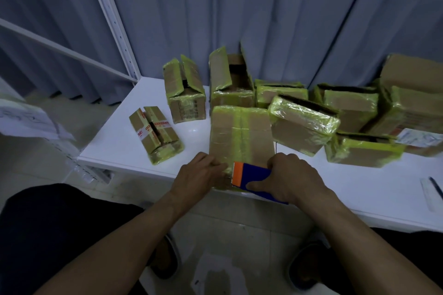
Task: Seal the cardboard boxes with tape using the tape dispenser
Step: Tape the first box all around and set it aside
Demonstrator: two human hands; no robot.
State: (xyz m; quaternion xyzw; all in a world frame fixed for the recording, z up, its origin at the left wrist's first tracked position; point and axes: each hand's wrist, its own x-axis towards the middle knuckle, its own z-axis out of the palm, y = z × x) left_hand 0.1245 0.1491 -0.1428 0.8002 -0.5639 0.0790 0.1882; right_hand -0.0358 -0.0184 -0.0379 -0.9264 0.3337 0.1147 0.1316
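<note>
The right hand [293,176] grips the blue-and-orange tape dispenser [249,176] on the near end of the cardboard box [242,134], which lies at the table's [115,141] front edge. The left hand [197,172] presses loosely extended fingers on the box's near-left corner. Taped boxes [302,122] crowd beyond and to the right. To the left, white tabletop separates the hands from a small box [155,134].

One wide-angle camera sits on the person's head, facing forward and steeply down over the near edge of the white worktop [124,141]. It hangs close above that edge, taking in the floor [239,223] below and a grey curtain [287,19] behind.
</note>
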